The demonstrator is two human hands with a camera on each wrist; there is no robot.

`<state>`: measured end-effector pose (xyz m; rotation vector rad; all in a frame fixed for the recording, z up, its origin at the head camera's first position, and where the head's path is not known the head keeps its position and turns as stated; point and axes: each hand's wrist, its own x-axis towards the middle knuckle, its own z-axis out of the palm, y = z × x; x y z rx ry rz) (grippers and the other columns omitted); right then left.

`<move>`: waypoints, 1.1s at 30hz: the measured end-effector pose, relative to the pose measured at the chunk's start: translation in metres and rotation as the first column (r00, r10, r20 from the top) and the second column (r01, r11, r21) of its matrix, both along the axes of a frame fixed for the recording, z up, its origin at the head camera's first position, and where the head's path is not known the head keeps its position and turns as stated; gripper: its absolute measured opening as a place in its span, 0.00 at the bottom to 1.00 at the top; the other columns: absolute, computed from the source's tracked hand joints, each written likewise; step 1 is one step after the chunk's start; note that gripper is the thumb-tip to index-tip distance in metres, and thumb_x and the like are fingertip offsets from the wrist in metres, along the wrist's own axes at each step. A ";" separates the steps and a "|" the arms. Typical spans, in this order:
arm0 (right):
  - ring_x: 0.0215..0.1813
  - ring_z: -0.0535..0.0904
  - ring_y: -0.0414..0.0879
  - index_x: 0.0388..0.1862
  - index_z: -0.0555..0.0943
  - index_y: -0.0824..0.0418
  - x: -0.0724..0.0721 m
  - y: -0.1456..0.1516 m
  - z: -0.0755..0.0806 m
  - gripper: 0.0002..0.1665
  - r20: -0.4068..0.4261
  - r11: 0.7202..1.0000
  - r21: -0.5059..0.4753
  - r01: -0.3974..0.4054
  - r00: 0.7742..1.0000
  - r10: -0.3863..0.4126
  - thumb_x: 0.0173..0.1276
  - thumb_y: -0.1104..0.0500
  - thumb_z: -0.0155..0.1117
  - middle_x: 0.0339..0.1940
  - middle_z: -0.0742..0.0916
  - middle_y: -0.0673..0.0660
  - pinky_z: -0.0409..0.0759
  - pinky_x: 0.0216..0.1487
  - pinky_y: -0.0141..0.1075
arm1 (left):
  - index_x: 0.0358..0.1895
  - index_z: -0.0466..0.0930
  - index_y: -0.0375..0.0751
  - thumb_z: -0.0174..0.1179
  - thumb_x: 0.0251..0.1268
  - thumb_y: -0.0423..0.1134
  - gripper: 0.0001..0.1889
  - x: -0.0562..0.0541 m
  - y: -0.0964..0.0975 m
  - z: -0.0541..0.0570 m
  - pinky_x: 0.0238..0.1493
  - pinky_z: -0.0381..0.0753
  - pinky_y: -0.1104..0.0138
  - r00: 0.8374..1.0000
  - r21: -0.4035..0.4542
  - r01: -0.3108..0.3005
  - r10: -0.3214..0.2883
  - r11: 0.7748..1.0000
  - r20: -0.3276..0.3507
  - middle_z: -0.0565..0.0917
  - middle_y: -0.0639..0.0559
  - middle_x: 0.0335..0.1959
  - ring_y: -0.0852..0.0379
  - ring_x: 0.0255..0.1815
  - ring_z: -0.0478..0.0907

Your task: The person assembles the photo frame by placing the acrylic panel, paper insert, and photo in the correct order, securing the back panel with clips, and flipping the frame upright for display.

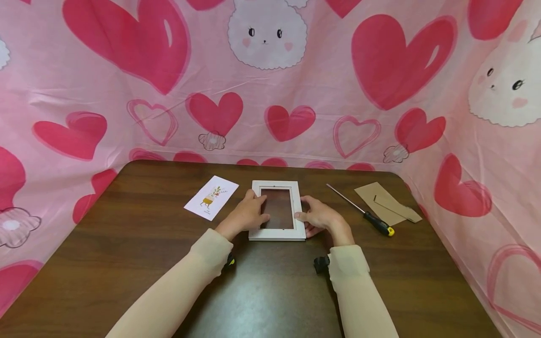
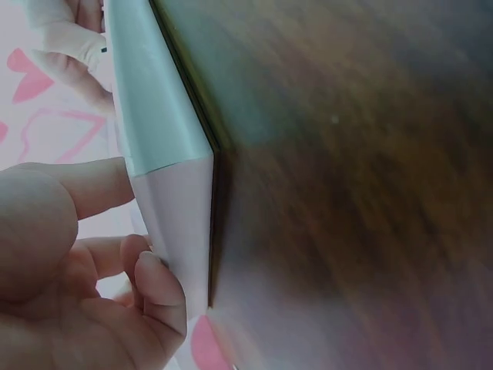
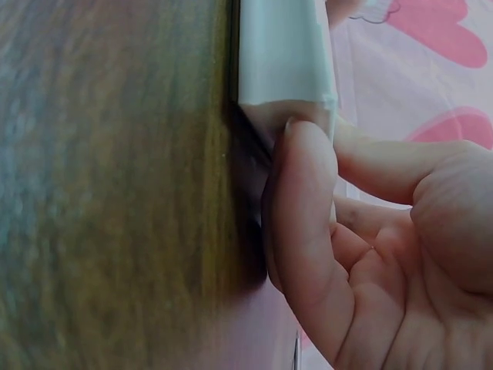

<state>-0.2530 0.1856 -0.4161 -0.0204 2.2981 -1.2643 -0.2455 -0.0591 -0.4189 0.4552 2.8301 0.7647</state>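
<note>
A white picture frame (image 1: 277,234) lies on the table in the head view, with its dark reddish-brown middle showing through the opening. My left hand (image 1: 246,213) grips its left side, with thumb and index finger reaching over onto the opening. In the left wrist view, curled fingers (image 2: 160,289) rest against the frame's white side (image 2: 177,223). My right hand (image 1: 323,217) holds the right side, the thumb on top of the border and the other fingers along the outer edge. The right wrist view shows a finger (image 3: 304,200) pressed to the frame's lower corner (image 3: 285,69).
A white card (image 1: 211,198) with a plant drawing lies left of the frame. On the right are a screwdriver (image 1: 378,223) with a black and yellow handle and a brown backing board (image 1: 386,203) with a stand flap. Heart-patterned cloth (image 1: 291,94) hangs around the wooden table (image 1: 139,244).
</note>
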 end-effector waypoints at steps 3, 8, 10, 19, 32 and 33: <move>0.24 0.80 0.47 0.85 0.56 0.58 0.000 -0.001 0.000 0.42 -0.002 1.000 -0.004 -0.005 1.000 0.005 0.81 0.57 0.65 0.33 0.81 0.63 0.88 0.28 0.41 | 0.79 0.67 0.32 0.69 0.72 0.42 0.37 0.000 -0.001 0.000 0.59 0.80 0.54 1.000 -0.009 -0.006 0.006 1.000 -0.009 0.68 0.38 0.54 0.46 0.48 0.77; 0.24 0.79 0.47 0.85 0.55 0.58 0.000 -0.002 0.001 0.43 0.001 1.000 0.009 0.010 1.000 -0.010 0.80 0.57 0.66 0.33 0.81 0.63 0.88 0.28 0.41 | 0.79 0.67 0.33 0.69 0.73 0.42 0.36 -0.002 -0.002 0.003 0.58 0.81 0.55 1.000 -0.020 0.006 -0.006 1.000 0.001 0.69 0.38 0.54 0.47 0.46 0.77; 0.24 0.79 0.47 0.85 0.56 0.58 0.001 -0.002 0.003 0.43 -0.001 1.000 0.022 0.020 1.000 -0.020 0.80 0.57 0.66 0.33 0.81 0.63 0.87 0.28 0.41 | 0.79 0.67 0.33 0.68 0.73 0.42 0.36 -0.002 -0.003 0.005 0.58 0.80 0.56 1.000 -0.011 0.013 -0.013 1.000 0.004 0.69 0.39 0.54 0.48 0.45 0.76; 0.24 0.80 0.48 0.85 0.57 0.58 0.002 -0.002 0.004 0.43 -0.012 0.997 0.057 0.044 0.999 -0.043 0.79 0.58 0.67 0.35 0.81 0.65 0.88 0.28 0.42 | 0.77 0.70 0.33 0.68 0.72 0.39 0.33 -0.011 -0.016 0.008 0.48 0.76 0.59 0.994 0.104 0.107 -0.106 0.989 -0.019 0.76 0.43 0.45 0.52 0.42 0.73; 0.24 0.80 0.48 0.85 0.56 0.58 0.000 -0.007 0.004 0.43 -0.003 0.997 0.066 0.032 1.000 -0.031 0.79 0.59 0.66 0.32 0.82 0.64 0.88 0.27 0.42 | 0.72 0.74 0.31 0.65 0.73 0.38 0.28 -0.031 -0.098 0.024 0.60 0.80 0.45 0.992 0.133 -0.082 0.093 0.988 -0.081 0.84 0.32 0.55 0.36 0.58 0.81; 0.24 0.80 0.48 0.85 0.56 0.58 0.000 -0.007 0.004 0.43 -0.004 0.997 0.066 0.032 0.999 -0.032 0.80 0.59 0.66 0.32 0.82 0.64 0.88 0.27 0.42 | 0.72 0.74 0.31 0.65 0.72 0.39 0.28 -0.031 -0.103 0.024 0.61 0.79 0.44 0.991 0.108 -0.106 0.114 0.989 -0.072 0.83 0.31 0.57 0.35 0.59 0.79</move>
